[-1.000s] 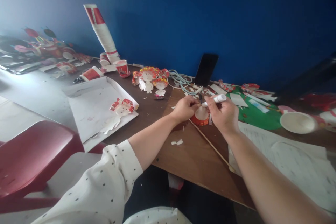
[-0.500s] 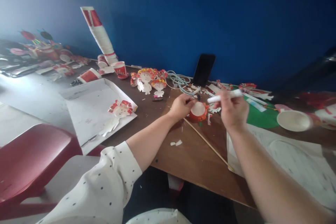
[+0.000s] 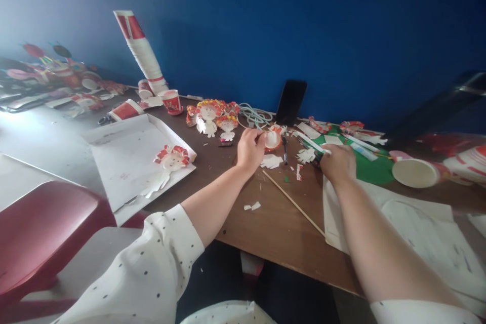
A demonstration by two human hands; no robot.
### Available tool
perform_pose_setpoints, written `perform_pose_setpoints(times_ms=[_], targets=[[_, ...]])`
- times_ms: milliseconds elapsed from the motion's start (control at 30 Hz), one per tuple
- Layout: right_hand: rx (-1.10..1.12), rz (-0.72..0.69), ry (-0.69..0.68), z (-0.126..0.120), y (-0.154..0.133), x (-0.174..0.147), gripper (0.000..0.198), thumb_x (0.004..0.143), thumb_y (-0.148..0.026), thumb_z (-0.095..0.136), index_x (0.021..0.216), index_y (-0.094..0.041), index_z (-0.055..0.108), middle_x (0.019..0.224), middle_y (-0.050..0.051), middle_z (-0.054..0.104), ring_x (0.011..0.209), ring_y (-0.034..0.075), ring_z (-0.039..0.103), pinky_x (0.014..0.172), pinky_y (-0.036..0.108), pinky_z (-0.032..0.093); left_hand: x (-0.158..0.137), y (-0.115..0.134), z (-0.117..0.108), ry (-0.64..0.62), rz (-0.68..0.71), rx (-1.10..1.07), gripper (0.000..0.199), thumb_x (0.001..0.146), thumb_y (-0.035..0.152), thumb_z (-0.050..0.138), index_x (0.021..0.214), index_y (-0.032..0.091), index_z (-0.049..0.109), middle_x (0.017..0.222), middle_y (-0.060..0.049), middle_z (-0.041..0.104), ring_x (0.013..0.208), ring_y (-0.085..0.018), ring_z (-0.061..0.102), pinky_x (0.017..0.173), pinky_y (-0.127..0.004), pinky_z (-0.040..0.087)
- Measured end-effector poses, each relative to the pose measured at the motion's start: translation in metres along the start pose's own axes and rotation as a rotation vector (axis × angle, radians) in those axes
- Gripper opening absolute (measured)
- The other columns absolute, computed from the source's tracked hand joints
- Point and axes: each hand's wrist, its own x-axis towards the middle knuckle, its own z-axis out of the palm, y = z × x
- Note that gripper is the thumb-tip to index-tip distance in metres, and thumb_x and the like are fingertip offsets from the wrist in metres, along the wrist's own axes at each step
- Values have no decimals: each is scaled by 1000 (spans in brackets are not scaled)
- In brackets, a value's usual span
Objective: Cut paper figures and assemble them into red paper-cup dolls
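My left hand (image 3: pixel 251 151) is closed, its fingertips pinching the edge of a small paper-cup cutout (image 3: pixel 272 140) with a round white middle and red-orange fringe. My right hand (image 3: pixel 339 163) is low over the table at the edge of a green sheet (image 3: pixel 375 169), its fingers curled at the end of a slim white pen-like stick (image 3: pixel 312 143). Something dark lies under that stick, partly hidden by the hand. Between the hands are a black pen (image 3: pixel 284 151) and white paper cutouts (image 3: pixel 271 161). A thin wooden stick (image 3: pixel 294 205) lies nearer to me.
Finished paper dolls (image 3: pixel 208 114) and a coiled cable (image 3: pixel 255 115) lie at the back. A phone (image 3: pixel 291 102) leans on the blue wall. A tall stack of cups (image 3: pixel 142 53) tilts at left, above a white tray (image 3: pixel 114 162). More cups (image 3: pixel 415 173) lie at right.
My right hand has lowered to the right, from holding a white tube near the cutout down to the table. My left hand has shifted slightly away from me with the cutout.
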Motion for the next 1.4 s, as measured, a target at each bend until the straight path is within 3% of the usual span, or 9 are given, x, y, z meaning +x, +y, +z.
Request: perform_pose_setpoints(times_ms=[200, 300, 400, 533, 700, 933, 1100, 1233, 1400], targets=[[118, -156, 8, -27, -52, -6, 29, 79, -27, 54, 102, -20, 70, 105, 10, 65, 98, 26, 58, 84, 40, 47, 2, -2, -1, 50, 12, 24, 17, 85, 28, 51, 82, 17, 64, 88, -5, 59, 83, -14, 55, 81, -26, 42], [225, -370, -282, -34, -83, -16, 32, 85, -34, 52, 114, -28, 65, 116, 4, 64, 97, 21, 61, 76, 33, 50, 2, -3, -1, 61, 40, 45, 18, 86, 28, 51, 84, 17, 65, 87, -5, 59, 81, -14, 55, 79, -26, 43], [79, -437, -450, -35, -103, -24, 40, 89, -42, 48, 122, -26, 60, 123, 6, 61, 104, 26, 57, 83, 37, 48, 2, -3, -1, 67, 46, 71, 19, 86, 28, 50, 85, 17, 65, 88, -5, 59, 80, -14, 55, 77, -26, 43], [-97, -338, -568, -35, -112, -22, 46, 90, -47, 42, 126, -22, 58, 118, 12, 62, 104, 32, 56, 78, 39, 46, 1, -2, -1, 67, 39, 83, 17, 86, 27, 51, 84, 18, 65, 88, -4, 60, 80, -14, 56, 76, -26, 44], [-18, -237, -633, -32, -111, -17, 39, 85, -41, 51, 120, -29, 62, 110, 8, 65, 96, 27, 60, 72, 33, 44, 1, -3, 0, 61, 32, 83, 17, 86, 27, 51, 85, 18, 65, 89, -4, 60, 80, -14, 56, 76, -26, 44], [298, -101, -643, -39, -98, -14, 22, 79, -42, 57, 78, -23, 68, 77, 3, 69, 67, 17, 60, 59, 28, 39, 3, -5, -1, 52, 27, 85, 17, 85, 28, 52, 86, 18, 66, 88, -4, 59, 81, -14, 56, 77, -26, 44], [672, 33, -547, -56, -97, -9, 28, 76, -31, 61, 102, -24, 67, 66, -3, 64, 55, 12, 54, 55, 25, 41, 2, -5, -1, 43, 63, 64, 16, 85, 27, 52, 85, 18, 66, 87, -4, 59, 81, -14, 56, 78, -26, 45], [934, 166, -609, -63, -97, -7, 22, 78, -33, 60, 94, -22, 71, 63, -1, 62, 49, 10, 48, 44, 22, 36, 2, -4, -2, 17, 78, 63, 15, 85, 25, 52, 83, 18, 65, 87, -3, 59, 82, -13, 56, 79, -26, 45], [1271, 308, -716, -64, -94, -6, 29, 74, -29, 65, 100, -19, 69, 77, 3, 67, 61, 12, 59, 52, 22, 46, 1, -3, -3, -28, 117, 69, 16, 86, 26, 51, 83, 19, 64, 86, -3, 59, 84, -13, 56, 79, -25, 46]])
